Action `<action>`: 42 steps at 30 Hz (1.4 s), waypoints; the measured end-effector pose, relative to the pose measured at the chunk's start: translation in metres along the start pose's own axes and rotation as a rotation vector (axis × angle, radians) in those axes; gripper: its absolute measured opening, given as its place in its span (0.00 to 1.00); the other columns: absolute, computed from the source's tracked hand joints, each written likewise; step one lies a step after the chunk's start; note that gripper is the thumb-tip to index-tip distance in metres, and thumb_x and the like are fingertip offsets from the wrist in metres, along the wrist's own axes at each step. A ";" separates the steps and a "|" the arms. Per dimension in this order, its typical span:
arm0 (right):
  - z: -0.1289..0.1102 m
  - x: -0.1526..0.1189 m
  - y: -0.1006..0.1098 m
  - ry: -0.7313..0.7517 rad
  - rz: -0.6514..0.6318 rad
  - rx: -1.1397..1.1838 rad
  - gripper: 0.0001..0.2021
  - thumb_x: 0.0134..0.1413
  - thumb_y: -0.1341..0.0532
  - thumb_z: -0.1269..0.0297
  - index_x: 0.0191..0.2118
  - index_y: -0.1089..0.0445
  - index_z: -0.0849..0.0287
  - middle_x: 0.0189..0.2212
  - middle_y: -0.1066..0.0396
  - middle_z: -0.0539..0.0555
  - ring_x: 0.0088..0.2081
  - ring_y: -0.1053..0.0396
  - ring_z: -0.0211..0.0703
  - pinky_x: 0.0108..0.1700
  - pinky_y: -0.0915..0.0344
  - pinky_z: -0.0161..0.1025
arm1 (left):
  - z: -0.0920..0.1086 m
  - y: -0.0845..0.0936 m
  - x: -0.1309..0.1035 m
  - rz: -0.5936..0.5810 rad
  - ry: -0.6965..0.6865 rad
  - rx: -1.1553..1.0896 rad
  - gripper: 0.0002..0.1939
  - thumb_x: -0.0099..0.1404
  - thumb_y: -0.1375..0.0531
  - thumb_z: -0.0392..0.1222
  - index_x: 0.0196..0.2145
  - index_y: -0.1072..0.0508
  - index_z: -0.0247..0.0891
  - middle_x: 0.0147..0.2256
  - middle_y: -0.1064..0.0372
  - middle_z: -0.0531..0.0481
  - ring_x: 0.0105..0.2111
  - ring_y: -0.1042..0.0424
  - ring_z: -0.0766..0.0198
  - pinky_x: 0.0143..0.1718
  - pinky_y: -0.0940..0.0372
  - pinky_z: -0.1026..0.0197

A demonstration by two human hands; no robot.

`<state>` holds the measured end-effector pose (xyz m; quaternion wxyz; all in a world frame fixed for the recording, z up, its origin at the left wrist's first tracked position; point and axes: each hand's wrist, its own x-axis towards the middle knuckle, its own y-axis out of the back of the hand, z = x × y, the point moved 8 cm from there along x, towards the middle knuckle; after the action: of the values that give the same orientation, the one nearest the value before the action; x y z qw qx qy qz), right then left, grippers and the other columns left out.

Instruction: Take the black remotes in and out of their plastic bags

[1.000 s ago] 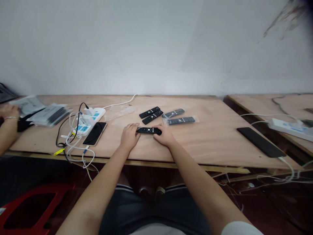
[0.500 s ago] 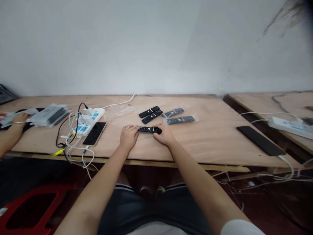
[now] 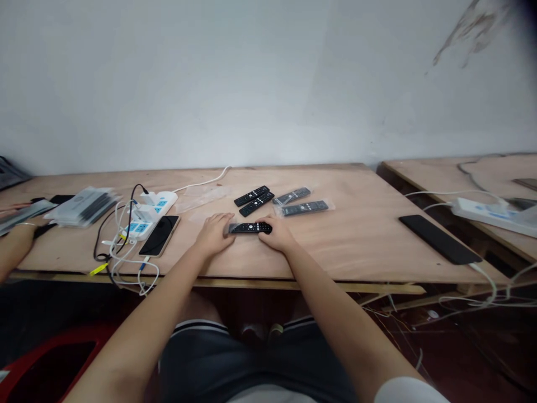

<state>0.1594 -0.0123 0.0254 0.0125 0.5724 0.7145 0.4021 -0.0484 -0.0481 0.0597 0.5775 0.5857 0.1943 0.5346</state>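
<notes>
A black remote control (image 3: 250, 227) lies crosswise between my hands, low over the wooden table, with clear plastic around its left end. My right hand (image 3: 276, 232) grips its right end between thumb and fingers. At the other end, my left hand (image 3: 215, 234) holds the clear plastic sleeve (image 3: 229, 228), its fingers bent. Just behind are two bare black remotes (image 3: 251, 195) (image 3: 257, 204), side by side and slanted. To their right, two more remotes (image 3: 292, 196) (image 3: 305, 207) rest in clear plastic sleeves.
Left of my hands are a phone (image 3: 160, 235), a white power strip (image 3: 151, 215) with tangled cables, and a stack of bagged items (image 3: 84, 206). Another person's hand (image 3: 20, 229) is at the far left. A black phone (image 3: 438, 239) lies right. Empty plastic (image 3: 205, 197) lies behind.
More of the plastic shows between my left hand and the remote, and my left hand has shifted slightly left. The other person's hand at the far left has moved. The whole view has shifted a little.
</notes>
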 end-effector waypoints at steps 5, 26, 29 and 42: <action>-0.003 0.000 0.001 0.020 -0.004 0.037 0.22 0.44 0.36 0.73 0.48 0.22 0.56 0.43 0.26 0.56 0.48 0.28 0.52 0.57 0.31 0.53 | -0.014 -0.003 0.009 -0.158 0.034 -0.091 0.29 0.58 0.29 0.54 0.55 0.23 0.41 0.53 0.23 0.42 0.54 0.26 0.47 0.59 0.36 0.47; -0.009 0.001 0.010 0.093 0.077 0.009 0.25 0.43 0.38 0.77 0.50 0.25 0.54 0.47 0.29 0.56 0.53 0.32 0.55 0.62 0.37 0.57 | -0.002 0.007 0.017 -0.116 0.006 0.047 0.26 0.59 0.29 0.49 0.54 0.24 0.44 0.60 0.30 0.42 0.62 0.35 0.43 0.62 0.41 0.41; -0.010 0.001 0.011 0.083 0.076 0.012 0.26 0.43 0.38 0.77 0.50 0.25 0.53 0.46 0.29 0.56 0.52 0.32 0.54 0.61 0.37 0.56 | 0.000 0.008 0.020 -0.099 0.012 0.047 0.22 0.58 0.28 0.50 0.48 0.22 0.43 0.54 0.25 0.42 0.56 0.30 0.44 0.57 0.38 0.43; -0.008 0.002 0.010 0.103 0.089 0.034 0.26 0.42 0.39 0.78 0.50 0.25 0.55 0.45 0.29 0.57 0.51 0.31 0.54 0.60 0.35 0.56 | 0.038 -0.010 0.028 -0.029 0.004 0.059 0.22 0.62 0.31 0.50 0.51 0.25 0.39 0.50 0.24 0.40 0.53 0.29 0.45 0.56 0.38 0.45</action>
<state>0.1631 -0.0150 0.0382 -0.0518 0.5823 0.6949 0.4188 -0.0019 -0.0397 0.0710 0.5674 0.5986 0.2196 0.5211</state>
